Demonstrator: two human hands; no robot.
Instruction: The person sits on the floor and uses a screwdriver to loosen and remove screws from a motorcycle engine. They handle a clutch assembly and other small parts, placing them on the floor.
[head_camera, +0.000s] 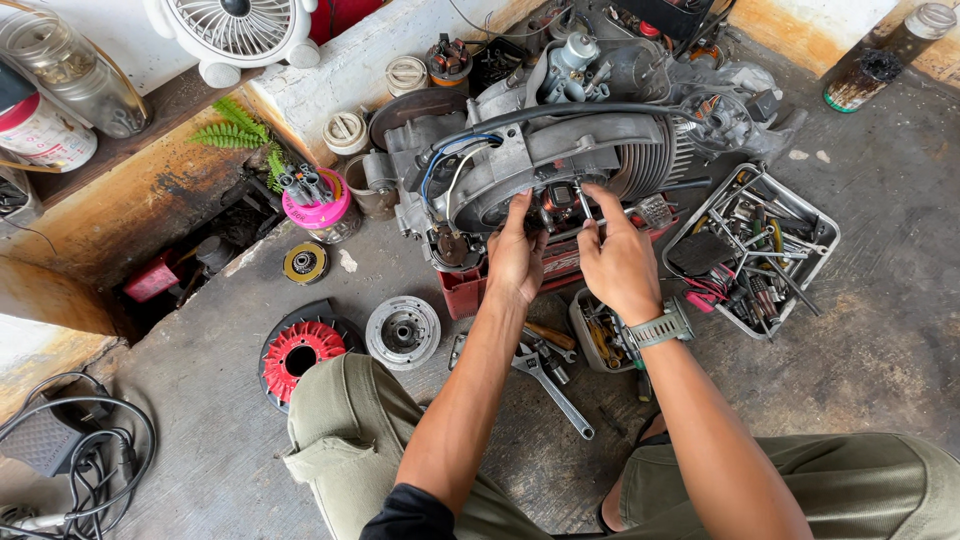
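Note:
A grey scooter engine (560, 150) lies on a red crate (465, 290) on the concrete floor, its round stator opening facing me. My left hand (515, 258) rests with its fingers on the left side of the stator plate (556, 200). My right hand (618, 262), a green watch on its wrist, pinches a thin metal tool (583, 205) whose tip points into the stator. Blue, black and white wires (447, 165) run along the engine's left side.
A red flywheel fan (297, 352) and a grey metal hub (402, 332) lie at front left. A wrench (550, 385) lies between my knees. A wire tray of tools (805, 275) stands at right, a small parts tub (582, 325) below my right wrist. A pink container (318, 208) and a white fan (238, 32) are at left.

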